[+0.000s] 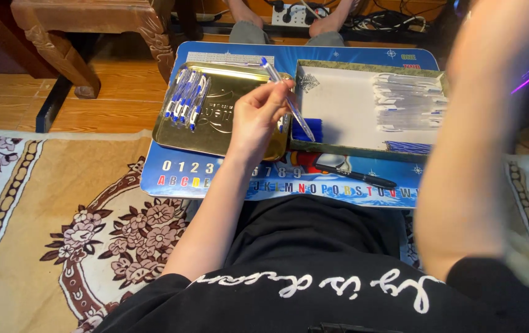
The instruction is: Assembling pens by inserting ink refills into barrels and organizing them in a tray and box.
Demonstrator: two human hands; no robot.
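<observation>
My left hand (258, 117) holds a clear pen with a blue cap (286, 97) tilted over the right edge of a gold metal tray (221, 132). Several finished blue pens (185, 98) lie at the tray's left end. My right forearm (480, 142) is raised close to the camera on the right; its hand is out of frame. A white shallow box (344, 114) to the right holds clear pen barrels (409, 102), blue caps (309, 131) and blue refills (407, 147).
Both containers sit on a small blue lap table (215, 179) printed with letters and digits. A black pen (357, 176) lies at its front. A patterned rug (61, 222) covers the floor; a wooden bench leg (54, 49) and another person's feet (289, 28) are beyond.
</observation>
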